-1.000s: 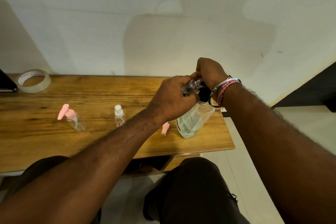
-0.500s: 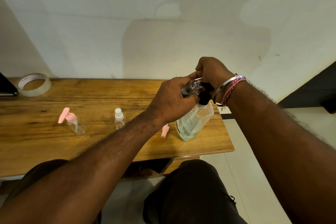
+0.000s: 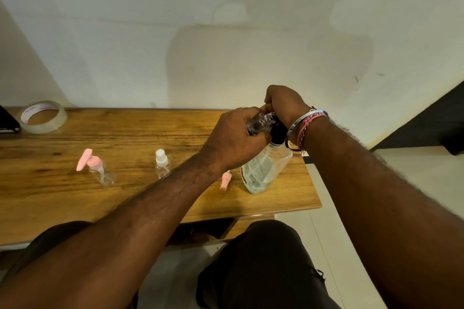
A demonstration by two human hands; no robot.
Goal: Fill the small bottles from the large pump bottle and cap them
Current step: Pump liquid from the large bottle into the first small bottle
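Both hands (image 3: 238, 138) at pump bottle (image 3: 263, 170) near table's right edge (image 3: 312, 183).

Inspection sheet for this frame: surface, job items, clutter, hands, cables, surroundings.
Surface: brown wooden table, grain visible.
Job's things: large clear pump bottle with black pump near right edge; small clear bottle held at pump; clear bottle with pink pump cap; clear bottle with white spray cap; loose pink cap.
Clutter: roll of clear tape; dark object.
Grippers: left hand grips small bottle; right hand on pump.
Cables: nothing seen.
Surroundings: white wall, tiled floor.
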